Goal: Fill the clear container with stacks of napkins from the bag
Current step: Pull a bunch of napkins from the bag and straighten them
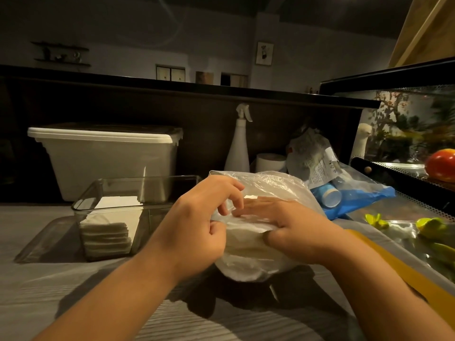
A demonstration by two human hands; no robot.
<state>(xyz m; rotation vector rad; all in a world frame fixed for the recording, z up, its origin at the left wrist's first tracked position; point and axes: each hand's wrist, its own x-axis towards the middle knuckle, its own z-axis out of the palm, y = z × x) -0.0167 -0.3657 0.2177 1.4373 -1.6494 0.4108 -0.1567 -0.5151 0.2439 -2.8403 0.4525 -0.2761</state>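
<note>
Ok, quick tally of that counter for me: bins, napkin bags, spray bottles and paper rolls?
Bins: 2 (clear container, white lidded tub)
Napkin bag: 1
Spray bottle: 1
Paper roll: 1
Total: 5

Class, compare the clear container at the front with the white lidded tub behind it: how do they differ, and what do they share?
The clear container is see-through and open-topped; the white tub is milky and has its lid on. The clear container is low; the white tub stands taller. Stacked napkins show inside the clear container; the white tub's contents cannot be seen. Both are rectangular boxes.
</note>
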